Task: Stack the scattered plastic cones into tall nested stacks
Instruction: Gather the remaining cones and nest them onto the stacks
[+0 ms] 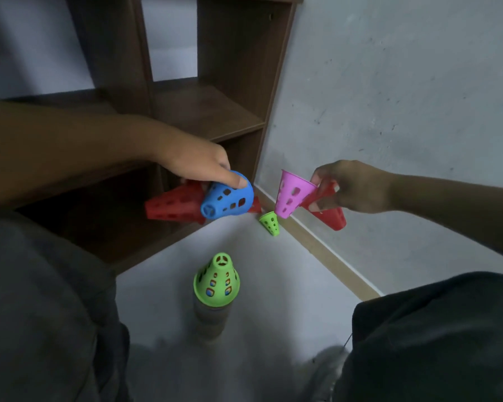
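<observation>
Below both hands, between the knees: tallest item of the job, a nested stack point(212, 309) standing upright on the pale floor point(288, 285), capped by a green cone point(217, 281), lower cones blurred and colours hard to tell. Behind the left hand, a dark wooden shelf unit point(215, 82), set against a grey wall point(404, 97). Under the left hand point(195, 161), held tipped on their sides: a blue cone point(228, 200) with thumb pressed on its wall near the rim, and red cones point(172, 206) jutting out behind it toward the shelf, fingers curled around the bunch; exact count of red ones unclear. Across from it, well apart, the right hand point(349, 188), fingers pinched on the rim of a pink cone point(294, 194) and a red cone point(330, 211), both hanging narrow end down, apparently side by side, not nested. Beyond both hands, near the skirting at the wall's foot, lying alone on the floor: a small green cone point(270, 224), untouched. Step in hand, by the look of it: gathering loose cones, both fists full. Next move, as a judgement: turning each held cone wide end down, lining it up over the green cap and slipping it on straight, one at a time, lest the stack topple; afterwards, fetching the stray by the wall.
</observation>
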Available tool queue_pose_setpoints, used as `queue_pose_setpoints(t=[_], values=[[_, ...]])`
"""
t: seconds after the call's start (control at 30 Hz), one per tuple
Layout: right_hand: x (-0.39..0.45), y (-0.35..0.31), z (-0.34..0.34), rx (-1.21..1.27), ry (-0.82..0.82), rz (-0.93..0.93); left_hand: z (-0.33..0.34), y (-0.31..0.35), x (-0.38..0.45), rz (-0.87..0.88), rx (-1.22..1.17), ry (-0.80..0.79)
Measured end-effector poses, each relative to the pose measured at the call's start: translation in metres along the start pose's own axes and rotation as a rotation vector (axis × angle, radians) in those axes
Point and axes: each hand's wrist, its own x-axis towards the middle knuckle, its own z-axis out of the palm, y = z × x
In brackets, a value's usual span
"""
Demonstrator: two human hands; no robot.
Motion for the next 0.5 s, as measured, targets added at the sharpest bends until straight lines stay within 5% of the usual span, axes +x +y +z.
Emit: queue_pose_setpoints(t=[0.33,0.5], values=[[0.017,-0.011,0.013,0.21,-0.003,-0.062,-0.011,-0.013,-0.029,-0.028,-0.106,-0.104],[0.018,-0.015,0.015,0.428,-0.011,-0.018,-0.002,-0.017,-0.035,-0.247,-0.444,-0.15]])
